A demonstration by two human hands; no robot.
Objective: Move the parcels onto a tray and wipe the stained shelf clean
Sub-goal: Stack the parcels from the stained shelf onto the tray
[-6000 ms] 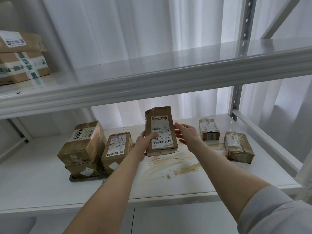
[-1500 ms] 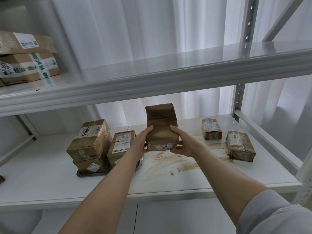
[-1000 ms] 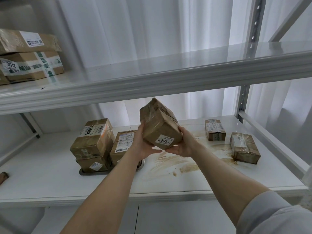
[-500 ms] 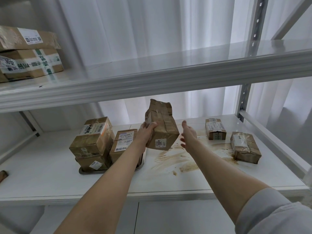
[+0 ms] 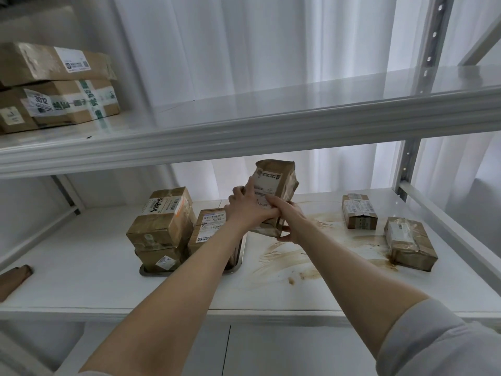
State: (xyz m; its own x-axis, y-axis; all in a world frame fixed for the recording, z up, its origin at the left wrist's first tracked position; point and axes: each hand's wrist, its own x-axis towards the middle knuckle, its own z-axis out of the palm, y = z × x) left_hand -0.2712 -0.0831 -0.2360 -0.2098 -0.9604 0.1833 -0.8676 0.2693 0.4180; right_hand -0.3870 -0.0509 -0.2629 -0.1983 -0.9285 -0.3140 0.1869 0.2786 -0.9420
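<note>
I hold a brown paper-wrapped parcel (image 5: 276,185) upright above the middle shelf, label side facing me. My left hand (image 5: 245,204) grips its left face and my right hand (image 5: 287,218) clasps its lower end. Just left of it a metal tray (image 5: 240,263) carries a stack of two parcels (image 5: 162,226) and a third labelled parcel (image 5: 210,226). Brown stains (image 5: 287,257) smear the white shelf (image 5: 81,280) under and right of my hands. Two more parcels lie on the stained right part: a small one (image 5: 359,215) at the back and a larger one (image 5: 409,242) nearer the edge.
The upper shelf (image 5: 244,126) overhangs the work area and bears stacked cardboard boxes (image 5: 54,85) at its left. A brown object (image 5: 13,279) lies at the lower shelf's left edge. A metal upright (image 5: 406,164) and side rail bound the right end.
The parcel has been turned over in the air from its plain side to its label side. My right hand, briefly off it half a second ago, grips its lower end again.
</note>
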